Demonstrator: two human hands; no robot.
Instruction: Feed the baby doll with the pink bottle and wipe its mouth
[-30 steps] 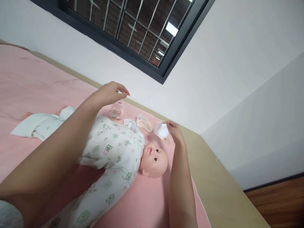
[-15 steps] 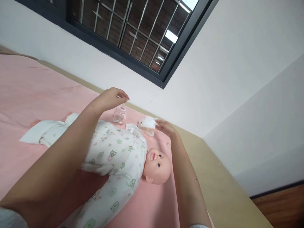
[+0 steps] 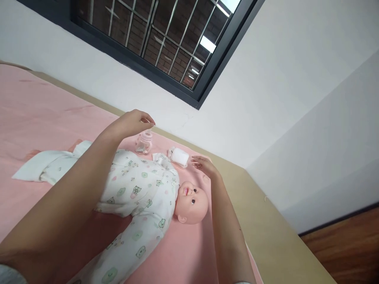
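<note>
A baby doll point(image 3: 192, 203) lies on its back on the pink sheet, dressed in a white outfit point(image 3: 139, 185) with green animal prints. My left hand point(image 3: 134, 121) reaches across the doll, fingers pinched just above a small clear baby bottle point(image 3: 144, 144) with a pink collar. What the fingertips hold is too small to make out. Beside the doll's shoulder lies an open clear packet point(image 3: 184, 165) with a folded white pad point(image 3: 179, 156) on it. My right hand point(image 3: 205, 165) hovers just right of that packet, fingers apart and holding nothing.
A pink sheet point(image 3: 50, 106) covers much of the tan table point(image 3: 251, 205). White wall point(image 3: 231, 118) rises behind its far edge, below a dark-framed window point(image 3: 139, 67) with bars. A brown wooden surface point(image 3: 352, 244) is at lower right.
My right hand has come away from the white pad, which now lies flatter on its packet. My left hand stays above the bottle. The whole view has shifted slightly.
</note>
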